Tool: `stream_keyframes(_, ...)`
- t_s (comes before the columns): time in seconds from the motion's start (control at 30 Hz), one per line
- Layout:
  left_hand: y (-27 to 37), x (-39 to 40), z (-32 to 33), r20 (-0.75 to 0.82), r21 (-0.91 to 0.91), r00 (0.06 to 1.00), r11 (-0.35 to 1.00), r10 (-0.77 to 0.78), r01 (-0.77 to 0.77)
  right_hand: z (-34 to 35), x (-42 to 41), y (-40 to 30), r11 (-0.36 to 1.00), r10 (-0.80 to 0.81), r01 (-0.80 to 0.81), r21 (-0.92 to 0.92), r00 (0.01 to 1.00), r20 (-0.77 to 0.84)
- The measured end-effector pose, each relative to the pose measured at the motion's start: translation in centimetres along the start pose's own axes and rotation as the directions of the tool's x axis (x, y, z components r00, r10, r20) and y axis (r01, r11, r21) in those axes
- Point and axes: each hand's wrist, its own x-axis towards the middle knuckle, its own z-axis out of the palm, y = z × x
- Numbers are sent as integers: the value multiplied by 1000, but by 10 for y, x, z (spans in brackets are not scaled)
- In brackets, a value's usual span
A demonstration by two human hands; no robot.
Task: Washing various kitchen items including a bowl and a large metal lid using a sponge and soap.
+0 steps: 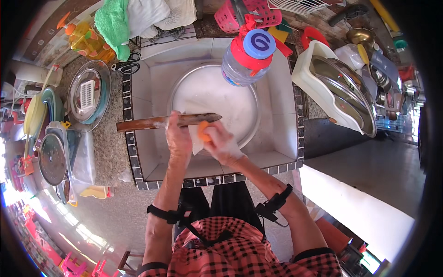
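My left hand holds a long, narrow brown wooden piece with a pointed end, level above a tiled sink. What looks like a pale blade or flat sheet shows between my hands; whether it joins the wooden piece, I cannot tell. My right hand grips an orange sponge near the pointed end, with suds on its fingers. Below lies a round metal basin full of white, sudsy water. A plastic bottle with a blue cap and red ribbon hangs over the basin's far side.
On the left counter are black-handled scissors, stacked glass lids and a soap bottle. Cloths and a pink basket sit behind the sink. A white rack with metal lids stands at the right.
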Motion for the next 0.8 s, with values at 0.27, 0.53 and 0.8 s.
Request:
stream_keyframes(0.27,-6,7,1,219,-76,973,993,-69,87,10,5,9,965,252,-241,105,961,-111)
stream_keyframes(0.53,-17,10,-10,278,-12,924,961,-263,277,16,21,15,980,198,-198,17,978,-65)
stream_keyframes(0.8,-24,14,-19,369,-48,913,978,-173,205,25,16,39,981,188,-165,104,938,-293)
